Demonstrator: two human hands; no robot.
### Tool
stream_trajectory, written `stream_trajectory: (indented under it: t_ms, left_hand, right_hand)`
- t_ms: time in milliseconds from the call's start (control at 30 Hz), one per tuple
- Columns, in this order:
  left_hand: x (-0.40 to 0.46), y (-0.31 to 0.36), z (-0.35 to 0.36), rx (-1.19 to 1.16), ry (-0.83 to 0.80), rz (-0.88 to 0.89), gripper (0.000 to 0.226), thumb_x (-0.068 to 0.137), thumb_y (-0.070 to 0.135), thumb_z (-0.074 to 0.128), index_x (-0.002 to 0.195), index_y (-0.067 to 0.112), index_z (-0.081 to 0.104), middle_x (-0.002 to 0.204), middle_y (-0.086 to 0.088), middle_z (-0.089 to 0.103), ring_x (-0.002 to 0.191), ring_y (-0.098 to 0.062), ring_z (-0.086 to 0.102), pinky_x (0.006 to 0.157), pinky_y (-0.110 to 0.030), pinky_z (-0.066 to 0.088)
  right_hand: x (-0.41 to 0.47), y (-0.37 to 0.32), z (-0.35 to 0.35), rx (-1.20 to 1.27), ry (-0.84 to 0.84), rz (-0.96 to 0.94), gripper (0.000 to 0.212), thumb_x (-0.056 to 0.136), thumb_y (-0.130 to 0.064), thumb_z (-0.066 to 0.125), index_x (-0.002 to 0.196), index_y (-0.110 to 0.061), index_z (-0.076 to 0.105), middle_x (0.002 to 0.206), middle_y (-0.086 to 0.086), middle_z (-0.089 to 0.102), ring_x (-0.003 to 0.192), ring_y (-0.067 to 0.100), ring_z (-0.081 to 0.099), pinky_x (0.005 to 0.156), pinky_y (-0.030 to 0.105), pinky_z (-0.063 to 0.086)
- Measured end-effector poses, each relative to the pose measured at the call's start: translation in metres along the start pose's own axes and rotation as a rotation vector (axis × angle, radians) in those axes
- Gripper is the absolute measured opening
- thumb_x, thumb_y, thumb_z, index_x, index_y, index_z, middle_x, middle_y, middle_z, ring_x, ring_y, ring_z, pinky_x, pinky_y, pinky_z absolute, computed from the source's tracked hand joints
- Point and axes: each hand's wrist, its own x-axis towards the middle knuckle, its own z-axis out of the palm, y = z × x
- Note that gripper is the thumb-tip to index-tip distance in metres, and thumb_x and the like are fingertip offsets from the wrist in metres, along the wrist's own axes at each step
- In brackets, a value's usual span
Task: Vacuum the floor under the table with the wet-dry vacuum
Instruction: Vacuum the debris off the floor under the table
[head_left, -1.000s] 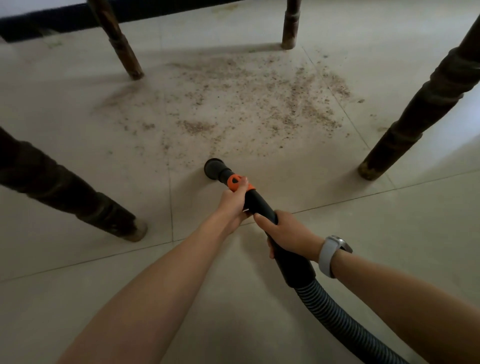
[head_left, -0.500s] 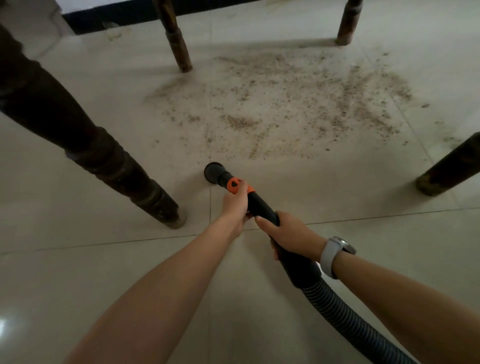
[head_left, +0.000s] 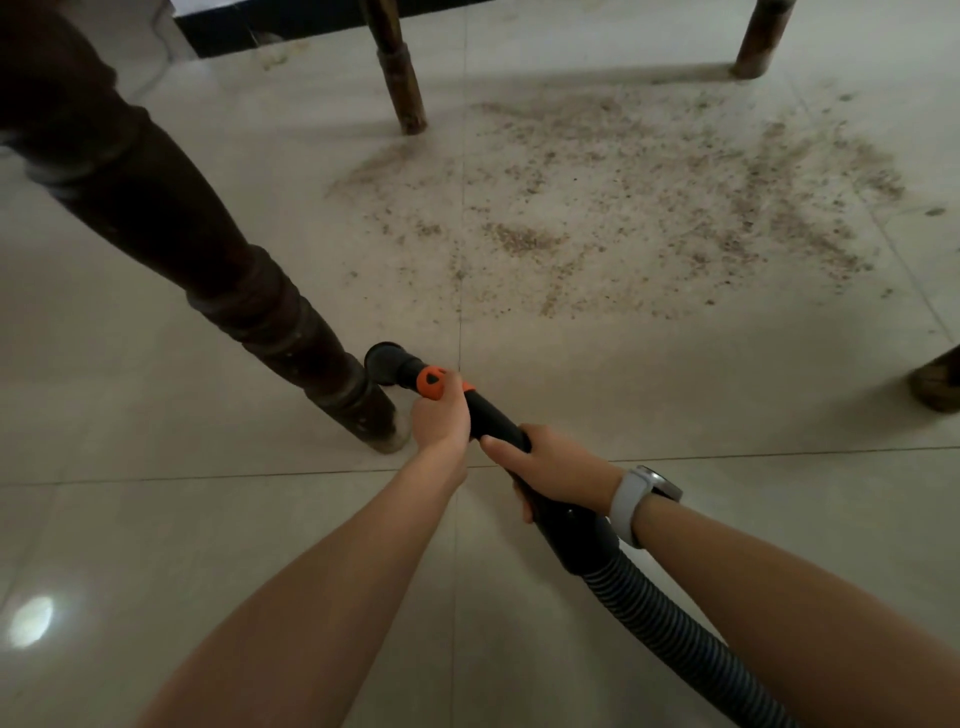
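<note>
Both the left hand (head_left: 441, 415) and right hand (head_left: 553, 467) grasp the wand (head_left: 493, 415); its nozzle (head_left: 387, 361), mid-frame beside the table leg (head_left: 291, 332), could knock it, missing the debris (head_left: 649, 208).

both arms reach forward, left hand (head_left: 441, 415) and right hand (head_left: 553, 467) curled closed.

A black vacuum nozzle (head_left: 402, 368) with an orange collar (head_left: 432, 383) is joined to a ribbed dark grey hose (head_left: 670, 631). Brown speckled debris (head_left: 649, 208) is scattered over pale beige floor tiles (head_left: 156, 519). Dark brown table legs (head_left: 218, 291) and a white watch strap (head_left: 629, 503) are seen.
</note>
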Motion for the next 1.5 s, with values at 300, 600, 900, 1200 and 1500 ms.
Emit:
stream_trajectory:
  t_ms: [300, 600, 900, 1200, 1500]
  left_hand:
    - [0.023, 0.011, -0.021, -0.164, -0.102, -0.044, 0.052, 0.093, 0.039, 0.052, 0.132, 0.006, 0.042, 0.104, -0.011, 0.055, 0.095, -0.024, 0.056, 0.073, -0.032, 0.049]
    - [-0.022, -0.003, 0.018, -0.071, -0.378, -0.070, 0.030, 0.095, 0.033, 0.051, 0.112, 0.008, 0.050, 0.099, -0.009, 0.060, 0.091, -0.024, 0.060, 0.066, -0.028, 0.051]
    - [-0.041, -0.010, 0.020, -0.027, -0.390, -0.118, 0.028, 0.095, 0.032, 0.050, 0.111, 0.010, 0.050, 0.090, -0.008, 0.058, 0.083, -0.020, 0.060, 0.065, -0.027, 0.052]
    - [-0.037, 0.003, 0.011, -0.039, -0.374, -0.108, 0.028, 0.094, 0.034, 0.054, 0.108, 0.011, 0.048, 0.096, -0.009, 0.058, 0.082, -0.019, 0.058, 0.062, -0.026, 0.049]
    - [-0.028, -0.001, 0.007, 0.024, -0.225, -0.042, 0.034, 0.096, 0.032, 0.047, 0.119, 0.007, 0.050, 0.105, -0.011, 0.053, 0.092, -0.025, 0.054, 0.074, -0.033, 0.050]
  right_hand:
    - [0.021, -0.027, 0.003, -0.012, -0.045, 0.063, 0.033, 0.096, -0.043, 0.046, 0.083, -0.012, 0.044, 0.063, 0.004, 0.057, 0.045, 0.016, 0.058, 0.049, 0.025, 0.050]
    - [-0.047, 0.006, -0.035, -0.207, 0.164, 0.145, 0.025, 0.093, -0.045, 0.050, 0.087, -0.021, 0.045, 0.066, 0.002, 0.059, 0.044, 0.013, 0.059, 0.046, 0.025, 0.050]
    - [-0.063, 0.005, -0.047, -0.053, 0.013, 0.169, 0.033, 0.095, -0.041, 0.048, 0.091, -0.008, 0.049, 0.058, 0.002, 0.059, 0.041, 0.013, 0.059, 0.047, 0.022, 0.051]
    - [-0.051, 0.002, -0.044, 0.069, -0.003, 0.182, 0.036, 0.095, -0.042, 0.048, 0.086, -0.008, 0.043, 0.058, 0.005, 0.056, 0.045, 0.020, 0.059, 0.049, 0.028, 0.052]
    - [-0.040, -0.001, -0.021, -0.018, 0.010, 0.105, 0.035, 0.096, -0.043, 0.047, 0.086, -0.009, 0.044, 0.061, 0.004, 0.056, 0.042, 0.014, 0.058, 0.049, 0.025, 0.050]
